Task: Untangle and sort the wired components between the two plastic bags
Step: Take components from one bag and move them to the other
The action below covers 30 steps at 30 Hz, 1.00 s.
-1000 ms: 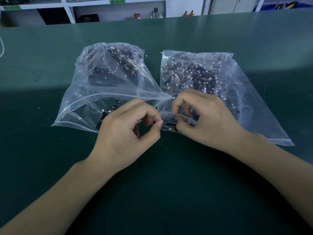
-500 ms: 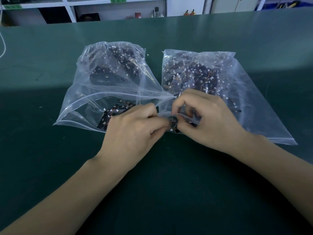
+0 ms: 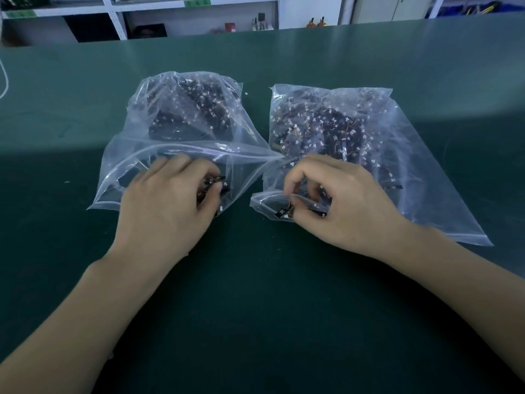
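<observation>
Two clear plastic bags lie side by side on the green table, each holding a dark heap of wired components with small white connectors. My left hand (image 3: pixel 170 200) is inside the open mouth of the left bag (image 3: pixel 181 115), its fingers curled round a small black wired component (image 3: pixel 213 183). My right hand (image 3: pixel 338 206) sits at the mouth of the right bag (image 3: pixel 397 155), thumb and fingers pinching another small black component (image 3: pixel 284 211) at the bag's near lip.
The green table (image 3: pixel 255 308) stretches wide in front of and around the bags. White shelving (image 3: pixel 199 12) with small items stands beyond the far edge. A white cord (image 3: pixel 4 81) loops at the far left.
My hands were together between the bags, working on one piece. They have separated: the left moved left into the left bag, the right stayed at the right bag's mouth.
</observation>
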Motion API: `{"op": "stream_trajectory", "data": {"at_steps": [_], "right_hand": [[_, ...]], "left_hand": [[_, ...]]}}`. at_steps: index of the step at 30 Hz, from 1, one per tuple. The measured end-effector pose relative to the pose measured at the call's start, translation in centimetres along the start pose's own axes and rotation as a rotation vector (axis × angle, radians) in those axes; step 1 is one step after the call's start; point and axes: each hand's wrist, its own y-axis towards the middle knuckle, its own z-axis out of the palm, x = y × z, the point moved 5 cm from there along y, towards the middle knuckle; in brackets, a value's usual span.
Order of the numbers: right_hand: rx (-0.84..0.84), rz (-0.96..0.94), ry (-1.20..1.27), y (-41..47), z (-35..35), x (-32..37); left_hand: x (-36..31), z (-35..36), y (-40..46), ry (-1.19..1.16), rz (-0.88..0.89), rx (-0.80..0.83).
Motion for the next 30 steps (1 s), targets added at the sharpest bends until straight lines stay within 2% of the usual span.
{"op": "stream_trajectory", "data": {"at_steps": [4, 7, 16, 21, 30], "right_hand": [[0.003, 0.01, -0.003, -0.1, 0.0, -0.2], [0.013, 0.01, 0.001, -0.1, 0.1, -0.2], [0.014, 0.011, 0.006, -0.1, 0.3, -0.3], [0.015, 0.008, 0.001, -0.1, 0.2, -0.5], [0.029, 0.008, 0.0, -0.2, 0.5, -0.7]], "left_hand": [[1.3, 1.3, 0.1, 0.114, -0.073, 0.135], [1.4, 1.5, 0.0, 0.106, -0.064, 0.156], [0.6, 1.1, 0.0, -0.013, 0.013, 0.09], [0.1, 0.4, 0.2, -0.122, 0.073, -0.036], [-0.5, -0.2, 0.2, -0.288, 0.176, -0.125]]}}
